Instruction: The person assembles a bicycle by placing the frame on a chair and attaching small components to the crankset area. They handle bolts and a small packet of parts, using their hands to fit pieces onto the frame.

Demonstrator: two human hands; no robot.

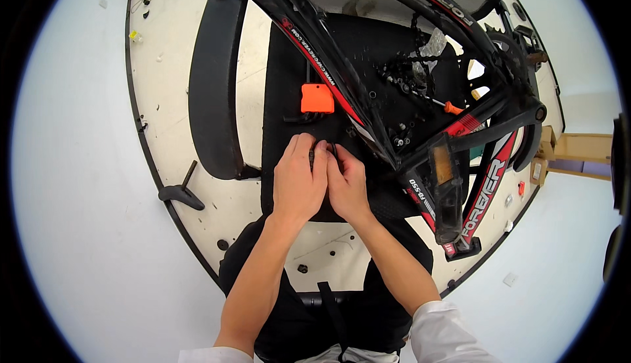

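Observation:
My left hand [299, 178] and my right hand [347, 184] meet over the near part of a black chair seat [281, 67]. Their fingertips are pinched together around a small black part [333, 149], mostly hidden by the fingers, so its kind does not show. Just beyond them lies an orange plastic holder [317, 98] with dark hex keys [303, 119] at its near edge. To the right, a black and red bicycle frame [328, 77] rests slantwise across the seat, apart from both hands.
Bolts and nuts [399, 136], a chain [420, 54], a clear plastic bag [432, 46] and an orange-handled screwdriver [452, 108] lie within the frame. An armrest [213, 87] rises at left. A black T-shaped piece [182, 195] is on the floor; cardboard boxes [542, 156] stand at right.

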